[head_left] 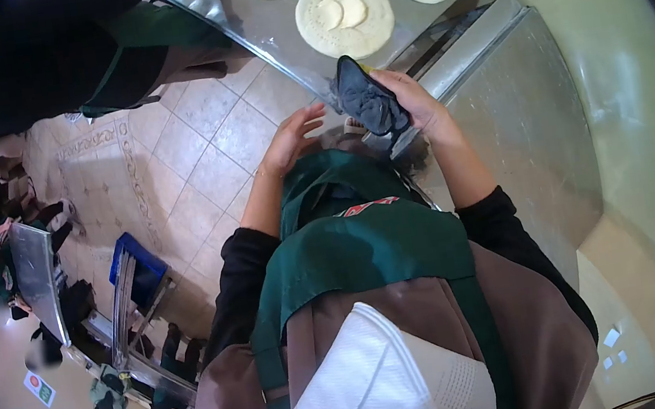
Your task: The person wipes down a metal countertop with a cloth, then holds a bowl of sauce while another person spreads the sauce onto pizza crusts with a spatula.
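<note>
1. Cloth (370,99), dark grey with a black edge, is held up in front of the body, close to the corner of the metal surface (258,19); whether the surface is touched by it cannot be told.
2. It is gripped along one side by the right hand (416,102), and a bit of yellow is seen beside the thumb.
3. The left hand (294,138) is held open, fingers loosely bent, apart from the cloth and near the edge of the surface.
4. Four flat dough rounds (347,40) are seen on the surface, two of them cut off by the border of the view. Pale slices (352,11) are laid on the two nearest the right side.
5. A green apron (359,254) is worn over brown clothing, and a white mask (359,382) is seen below it.
6. At the upper left, another person (134,52) is stood beside the surface, on a tiled floor (190,169).
</note>
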